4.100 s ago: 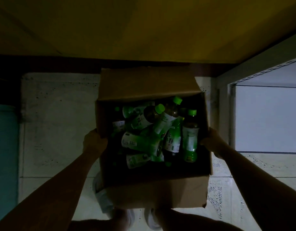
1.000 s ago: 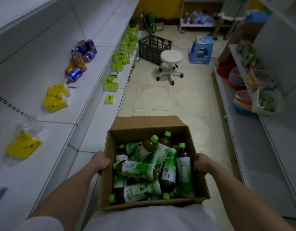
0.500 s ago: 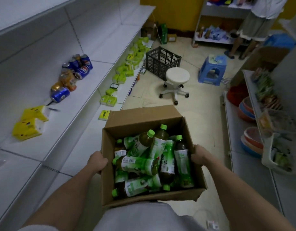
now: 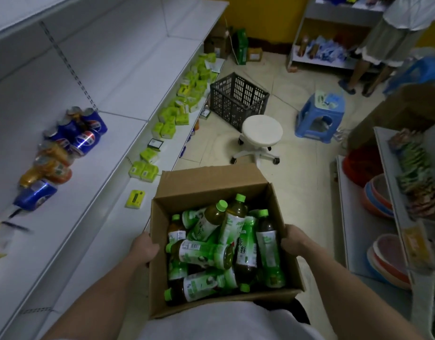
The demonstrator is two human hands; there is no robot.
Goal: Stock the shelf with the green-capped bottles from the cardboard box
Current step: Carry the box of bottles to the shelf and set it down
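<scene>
White metal shelving [image 4: 71, 217] runs along the left side from near to far, its flat tiers ending in straight front edges. A second shelving unit [image 4: 358, 229] lines the right side. Between them a tiled floor [image 4: 302, 173] forms an open aisle that narrows ahead, where a round white stool [image 4: 261, 130] on casters, a dark slatted plastic crate [image 4: 238, 100] and a blue plastic step stool [image 4: 320, 114] stand apart from one another.

The cardboard box [image 4: 206, 180] is held at waist level in the near centre of the aisle, its flaps open and its far flap standing upright. The left hand [image 4: 144, 249] is clamped on the box's left wall and the right hand [image 4: 293, 242] on its right wall, well apart. The green-capped bottles [image 4: 206, 251] lie jumbled inside the box, some flat, some leaning; they are clear plastic with dark liquid and green-and-white labels.

On the left middle tier, blue and orange cans [image 4: 71, 138] lie clustered on their sides. On the lower tier, small yellow-green packets [image 4: 179, 111] are scattered toward the far end.
</scene>
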